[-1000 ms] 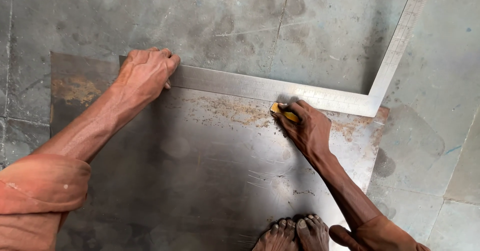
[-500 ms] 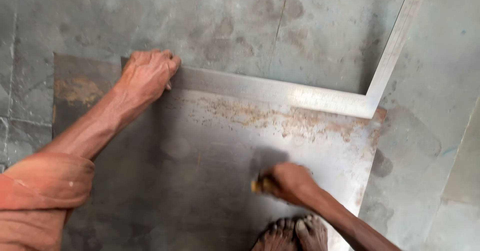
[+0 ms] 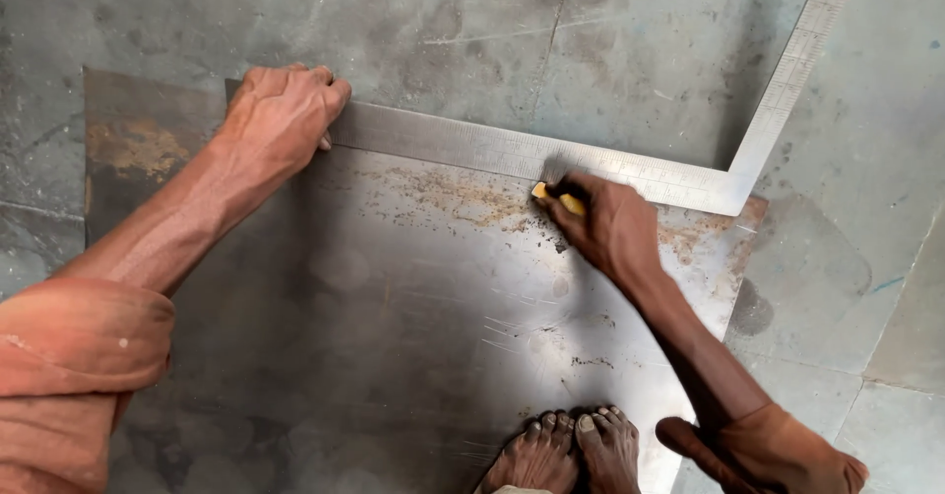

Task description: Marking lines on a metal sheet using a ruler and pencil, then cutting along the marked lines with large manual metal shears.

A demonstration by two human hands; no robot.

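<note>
Head view: the left hand (image 3: pixel 281 120) lies flat, fingers spread, pressing down the long arm of a steel square (image 3: pixel 630 167) laid along the far edge of a rusty metal sheet (image 3: pixel 374 337) on the floor (image 3: pixel 492 31). The right hand (image 3: pixel 605 223) has its grip closed around a small yellow marker (image 3: pixel 556 199), whose tip touches the sheet against the square's edge. Bare feet (image 3: pixel 571 450) stand on the sheet's near edge.
</note>
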